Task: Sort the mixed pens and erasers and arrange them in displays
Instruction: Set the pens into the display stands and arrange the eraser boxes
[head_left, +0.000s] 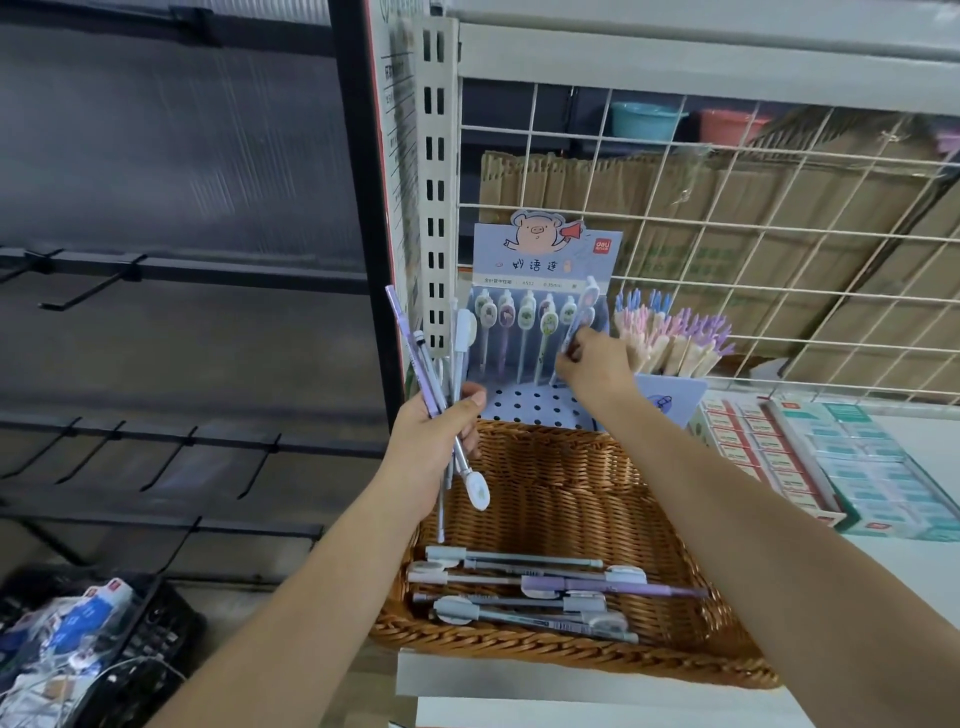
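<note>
While a pale pen (581, 318) is pinched in the right-hand grip (592, 364), its lower end slants down toward the right side of the pen stand (530, 406), beside a row of matching pens already upright at the back. Whether its tip has met a hole is hidden behind the hand. I judge this to be the placing step: seating one pen in the stand's dotted base. The left-hand grip (436, 431) is clenched round a bunch of pens (413, 353) of mixed sorts, held up just left of the stand. More loose pens (530, 584) lie across the near end of the wicker basket (545, 478), which sits in front of the stand. Boxes of erasers (769, 457) stand to the right. The next move likely calls for guiding the tip into a free hole, releasing the pen upright, then picking a matching one from the bunch.
</note>
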